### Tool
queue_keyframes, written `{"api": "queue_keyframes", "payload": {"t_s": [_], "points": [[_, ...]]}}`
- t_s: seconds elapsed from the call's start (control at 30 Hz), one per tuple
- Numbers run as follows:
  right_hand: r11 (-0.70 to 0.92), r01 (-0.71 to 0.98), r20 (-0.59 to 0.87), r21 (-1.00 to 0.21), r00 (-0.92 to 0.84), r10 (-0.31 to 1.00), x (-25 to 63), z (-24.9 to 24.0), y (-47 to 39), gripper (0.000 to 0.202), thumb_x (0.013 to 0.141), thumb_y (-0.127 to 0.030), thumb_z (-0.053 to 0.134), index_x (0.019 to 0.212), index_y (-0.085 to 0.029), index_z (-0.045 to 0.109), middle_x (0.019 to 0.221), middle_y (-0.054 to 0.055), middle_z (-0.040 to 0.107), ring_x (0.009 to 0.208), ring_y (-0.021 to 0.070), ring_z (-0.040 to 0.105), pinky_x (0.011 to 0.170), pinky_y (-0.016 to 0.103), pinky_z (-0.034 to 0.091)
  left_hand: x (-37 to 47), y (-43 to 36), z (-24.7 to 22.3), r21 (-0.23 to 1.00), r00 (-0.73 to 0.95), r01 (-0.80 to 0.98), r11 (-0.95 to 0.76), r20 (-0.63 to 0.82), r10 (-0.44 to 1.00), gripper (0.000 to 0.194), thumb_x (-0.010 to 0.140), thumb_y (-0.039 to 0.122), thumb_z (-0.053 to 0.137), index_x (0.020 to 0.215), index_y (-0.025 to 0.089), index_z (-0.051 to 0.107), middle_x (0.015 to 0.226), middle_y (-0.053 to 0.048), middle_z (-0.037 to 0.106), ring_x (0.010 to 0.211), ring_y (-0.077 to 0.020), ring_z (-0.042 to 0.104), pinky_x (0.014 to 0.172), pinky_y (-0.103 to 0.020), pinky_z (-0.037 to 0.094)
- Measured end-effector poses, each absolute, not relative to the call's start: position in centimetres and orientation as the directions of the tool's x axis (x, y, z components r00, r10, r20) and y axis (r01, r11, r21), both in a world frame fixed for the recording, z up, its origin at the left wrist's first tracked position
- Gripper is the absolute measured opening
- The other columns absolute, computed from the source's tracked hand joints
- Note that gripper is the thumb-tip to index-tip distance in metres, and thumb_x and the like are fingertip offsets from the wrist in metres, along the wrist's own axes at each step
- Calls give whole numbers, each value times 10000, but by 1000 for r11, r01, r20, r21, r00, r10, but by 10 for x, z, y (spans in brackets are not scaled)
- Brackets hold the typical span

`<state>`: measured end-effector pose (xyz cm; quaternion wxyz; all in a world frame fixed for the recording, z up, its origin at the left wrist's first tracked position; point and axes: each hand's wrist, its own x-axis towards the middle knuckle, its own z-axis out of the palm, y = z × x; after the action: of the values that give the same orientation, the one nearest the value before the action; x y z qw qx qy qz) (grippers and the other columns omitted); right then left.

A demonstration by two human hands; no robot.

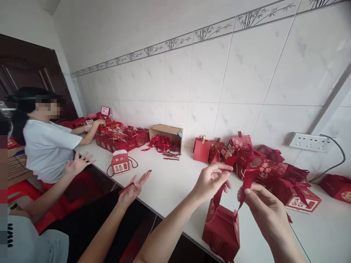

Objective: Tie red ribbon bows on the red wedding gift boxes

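Both my hands hold up the red ribbon (218, 196) of a small dark red gift box (221, 232), which stands near the table's front edge. My left hand (212, 180) pinches one end of the ribbon between thumb and fingers, above and left of the box. Off to the right, my right hand (260, 202) is closed on the other end. The two ribbon ends are apart, with no knot visible between them. Behind my right hand sits a finished-looking red box (297, 193) with a bow on top.
Several red gift boxes (248, 160) crowd the wall side. A cardboard box (166, 129) spills red ribbons (161, 143). A co-worker beside me holds both hands (131, 193) out near a small corded box (120, 164). Another person (52, 142) reaches into a red tray farther left.
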<state>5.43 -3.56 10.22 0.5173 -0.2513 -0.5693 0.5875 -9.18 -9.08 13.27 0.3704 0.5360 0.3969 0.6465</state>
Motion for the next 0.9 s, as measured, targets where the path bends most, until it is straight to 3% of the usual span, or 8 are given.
{"api": "queue_keyframes", "payload": {"t_s": [0.2,0.4,0.5,0.6,0.77,0.9], "points": [[342,-253,414,-905,-343,843,49,117,-36,255,665,-438,712,648,-195,638,621,26,620,585,149,561,568,267,484,-85,-95,136,923,-120,105,-371,382,916,353,715,422,670,965,178,623,1012,-86,558,530,-62,528,430,-190,435],[423,-155,450,-893,-343,824,45,129,-34,225,712,-397,677,646,-194,606,631,10,613,588,129,546,567,248,465,-86,-90,142,924,-106,140,-356,371,922,236,811,389,567,859,159,593,665,3,569,474,-76,518,437,-190,432],[426,-193,467,-884,-322,824,48,131,-31,185,734,-378,667,762,-203,614,679,0,606,636,125,556,612,251,474,-88,-87,144,929,-92,150,-337,353,931,198,822,363,566,834,166,578,508,41,531,436,-82,509,445,-189,410],[429,-210,475,-879,-284,833,50,137,-29,225,753,-400,642,873,-212,615,716,-5,597,642,121,545,590,248,467,-88,-85,146,939,-48,142,-314,324,945,187,823,357,569,825,170,578,488,40,554,428,-89,528,441,-190,397],[516,-96,523,-851,-225,822,51,147,-26,183,787,-365,618,723,-195,614,677,-4,576,618,118,529,601,263,464,-86,-78,146,942,-33,32,-335,336,941,177,805,345,599,850,174,582,517,33,583,458,-102,558,486,-208,442],[689,-69,687,-721,-195,700,56,134,-30,90,833,-283,584,840,-251,668,887,26,581,847,163,571,779,331,487,-86,-67,136,919,-95,-208,-336,323,942,174,812,347,589,836,179,553,662,15,617,527,-97,561,524,-219,463]]}}
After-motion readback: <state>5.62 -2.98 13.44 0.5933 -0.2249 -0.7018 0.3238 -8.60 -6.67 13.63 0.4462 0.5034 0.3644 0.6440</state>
